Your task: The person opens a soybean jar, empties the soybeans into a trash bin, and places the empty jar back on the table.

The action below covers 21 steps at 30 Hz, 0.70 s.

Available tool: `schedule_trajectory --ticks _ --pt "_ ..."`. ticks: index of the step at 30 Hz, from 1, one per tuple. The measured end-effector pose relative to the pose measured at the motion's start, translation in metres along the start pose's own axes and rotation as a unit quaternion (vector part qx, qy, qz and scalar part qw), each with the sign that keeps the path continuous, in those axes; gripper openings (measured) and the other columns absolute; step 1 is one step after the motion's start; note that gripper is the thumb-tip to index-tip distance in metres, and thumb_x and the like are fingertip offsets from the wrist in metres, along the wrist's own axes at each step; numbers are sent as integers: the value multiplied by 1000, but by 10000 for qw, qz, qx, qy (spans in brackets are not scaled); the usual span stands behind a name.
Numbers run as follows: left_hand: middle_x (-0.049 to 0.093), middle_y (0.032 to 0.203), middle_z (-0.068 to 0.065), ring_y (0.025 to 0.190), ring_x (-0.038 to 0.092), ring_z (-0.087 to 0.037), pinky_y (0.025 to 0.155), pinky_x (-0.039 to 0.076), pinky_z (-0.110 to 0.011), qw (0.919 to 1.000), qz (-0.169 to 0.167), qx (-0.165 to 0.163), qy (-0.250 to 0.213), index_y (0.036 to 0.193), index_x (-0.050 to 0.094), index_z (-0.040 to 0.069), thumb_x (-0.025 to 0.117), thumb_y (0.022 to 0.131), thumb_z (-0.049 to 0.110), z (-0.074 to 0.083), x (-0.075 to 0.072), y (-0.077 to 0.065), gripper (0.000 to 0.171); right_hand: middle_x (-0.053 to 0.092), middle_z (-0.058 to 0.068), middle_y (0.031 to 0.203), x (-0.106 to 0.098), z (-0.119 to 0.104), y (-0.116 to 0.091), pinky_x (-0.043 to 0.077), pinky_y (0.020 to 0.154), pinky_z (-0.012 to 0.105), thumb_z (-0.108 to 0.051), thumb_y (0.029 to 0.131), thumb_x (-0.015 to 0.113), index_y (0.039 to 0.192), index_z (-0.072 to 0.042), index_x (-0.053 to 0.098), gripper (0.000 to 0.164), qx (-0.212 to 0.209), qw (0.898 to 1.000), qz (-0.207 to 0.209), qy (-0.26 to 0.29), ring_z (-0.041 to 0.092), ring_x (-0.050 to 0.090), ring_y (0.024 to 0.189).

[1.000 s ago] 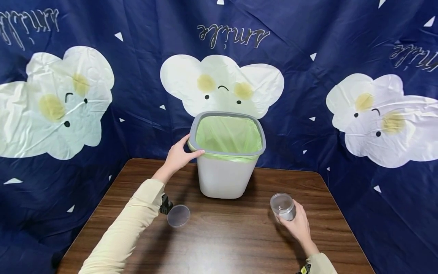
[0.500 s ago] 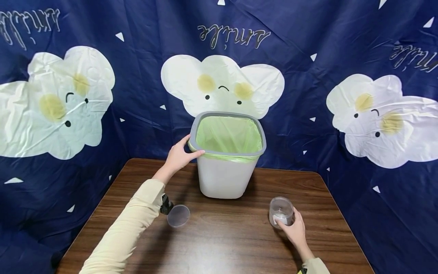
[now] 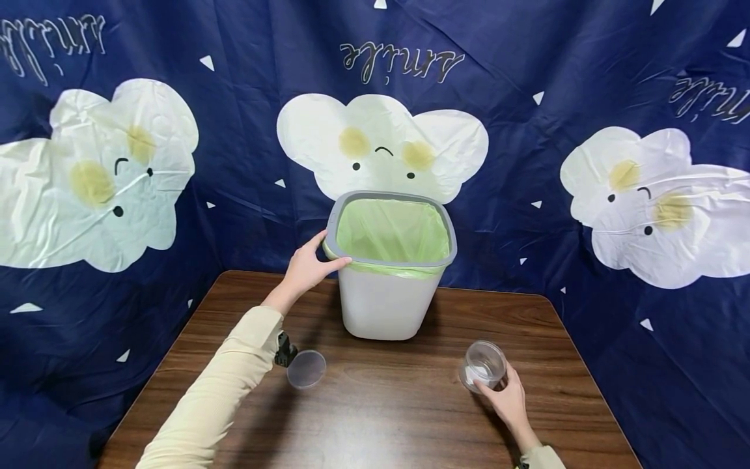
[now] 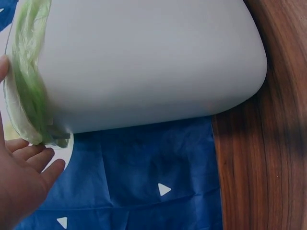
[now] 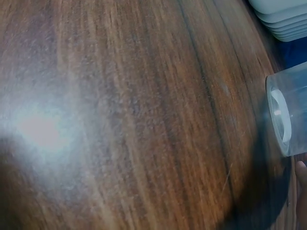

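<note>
A pale grey trash can (image 3: 383, 306) with a grey rim and green liner (image 3: 392, 228) stands at the back of the table. My left hand (image 3: 305, 270) grips its near left corner, thumb along the front rim and fingers at the left side; in the left wrist view, fingertips (image 4: 41, 160) touch just below the liner fold. On the right, my right hand (image 3: 506, 397) holds a clear plastic jar (image 3: 485, 361), thumb and fingers on its sides. Something white (image 5: 282, 115) shows inside near the jar's base. The jar leans; whether it touches the table is unclear.
A clear round disc (image 3: 306, 369), like a lid, lies on the brown wooden table (image 3: 381, 417) beside the left wrist's camera. Dark blue cloth (image 3: 234, 234) with cloud prints hangs behind and along both sides.
The jar and right hand have shifted slightly, and the jar's tilt has changed so its mouth shows at a different angle. The left hand and trash can stay in place.
</note>
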<state>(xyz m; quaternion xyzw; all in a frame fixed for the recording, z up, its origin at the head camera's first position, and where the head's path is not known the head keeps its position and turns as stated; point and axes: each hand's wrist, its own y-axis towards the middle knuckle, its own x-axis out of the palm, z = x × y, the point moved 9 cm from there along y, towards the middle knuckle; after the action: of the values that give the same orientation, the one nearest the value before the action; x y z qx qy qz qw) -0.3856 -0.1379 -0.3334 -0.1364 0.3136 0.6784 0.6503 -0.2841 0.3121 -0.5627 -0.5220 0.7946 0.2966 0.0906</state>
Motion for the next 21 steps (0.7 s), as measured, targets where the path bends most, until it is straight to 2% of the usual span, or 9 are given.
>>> schedule_trajectory --ticks 3,6,8,9,10,12,15,18,21 --pt "40 139 -11 125 38 -31 98 34 -48 10000 -1 10 28 142 31 16 68 70 57 0 1 0 91 51 26 115 -2 1 -2 33 81 3 -12 58 85 128 7 44 83 65 9997 -55 -208 38 50 108" --pt "40 139 -12 125 38 -31 98 34 -48 10000 0 23 19 142 31 15 68 70 57 1 1 1 91 48 28 118 -7 -1 -2 37 91 23 -16 57 85 131 9 39 91 24 9986 -85 -519 40 48 110" --pt "40 139 -12 125 38 -31 98 34 -48 10000 2 34 9 142 31 15 68 70 57 2 2 1 91 48 28 119 -11 -3 -1 37 91 37 -18 56 85 132 10 37 94 -65 9974 -94 -707 41 49 109" --pt "41 138 -12 125 38 -31 98 34 -48 10000 8 35 10 142 31 15 67 71 57 2 2 1 90 48 28 118 -13 -5 0 37 90 40 -17 56 85 132 10 36 94 -140 9972 -93 -726 41 49 108" --pt "41 138 -12 126 37 -31 99 33 -48 10000 7 39 13 142 31 15 67 71 56 3 2 1 90 48 28 117 -16 -8 1 37 91 37 -16 55 85 132 11 36 95 -213 9969 -67 -748 41 50 107" --pt "41 138 -12 126 37 -32 99 33 -49 10000 -5 35 38 143 30 15 67 72 56 3 2 1 89 50 26 117 -21 -12 4 36 91 24 -14 53 86 132 10 37 96 -348 9969 -1 -705 39 51 106" --pt "41 138 -13 126 36 -34 100 31 -50 9999 -5 39 112 143 29 15 67 73 55 4 3 0 89 51 24 116 -29 -21 9 26 88 5 -10 51 86 132 9 37 96 -562 9967 110 -577 37 49 107" --pt "40 139 -14 126 35 -35 100 31 -50 9996 18 107 273 144 28 13 65 74 55 5 3 0 89 51 23 117 -35 -31 14 24 86 5 -12 51 87 133 7 38 97 -775 9949 135 -626 36 47 108" --pt "37 141 -13 127 35 -34 101 31 -49 9985 59 219 497 143 27 11 63 75 56 4 1 -2 90 50 22 120 -36 -41 20 29 88 17 -15 53 86 135 3 37 98 -950 9926 3 -762 35 45 110"
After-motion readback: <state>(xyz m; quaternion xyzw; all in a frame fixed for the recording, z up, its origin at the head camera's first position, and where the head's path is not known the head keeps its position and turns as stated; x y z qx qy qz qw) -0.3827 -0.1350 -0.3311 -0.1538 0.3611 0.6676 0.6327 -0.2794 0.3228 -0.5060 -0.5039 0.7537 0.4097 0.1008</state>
